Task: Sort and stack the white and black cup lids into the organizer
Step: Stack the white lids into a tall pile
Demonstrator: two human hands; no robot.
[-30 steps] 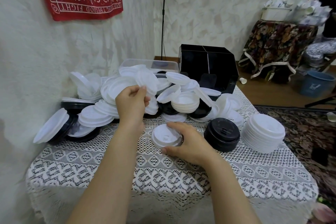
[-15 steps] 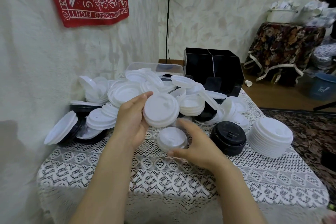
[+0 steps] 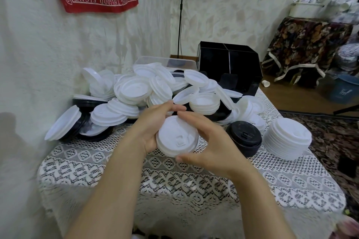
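Observation:
A small stack of white lids [image 3: 177,136] sits between both hands just above the lace tablecloth [image 3: 174,178]. My left hand [image 3: 153,122] holds its left side, fingers curled over the top edge. My right hand [image 3: 206,141] cups its right side, thumb under the front rim. A jumbled heap of white and black lids [image 3: 151,91] covers the back of the table. A black lid stack [image 3: 245,137] and a neat white lid stack [image 3: 287,139] stand to the right. The black organizer [image 3: 229,64] stands behind the heap.
A clear plastic box [image 3: 165,62] lies behind the heap by the wall. The wall runs close along the left. To the right are a carpeted floor, a draped side table [image 3: 308,44] and a blue bucket [image 3: 343,89].
My left hand brought its white lids down from the heap onto the small white stack by my right hand. Both hands now hold the joined stack.

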